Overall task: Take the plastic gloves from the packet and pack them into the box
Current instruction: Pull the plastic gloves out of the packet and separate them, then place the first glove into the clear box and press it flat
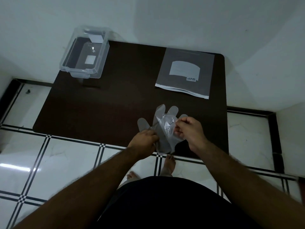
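Though dim, seemingly translucent, crumpled plastic gloves.

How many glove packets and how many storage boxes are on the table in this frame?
1 packet, lying flat at the table's far right. 1 clear box, open at the far left corner. None appear hidden.

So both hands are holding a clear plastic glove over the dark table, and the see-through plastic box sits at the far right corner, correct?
Not quite. The head view shows the see-through plastic box at the far left corner of the dark table; both hands do hold the clear plastic glove.
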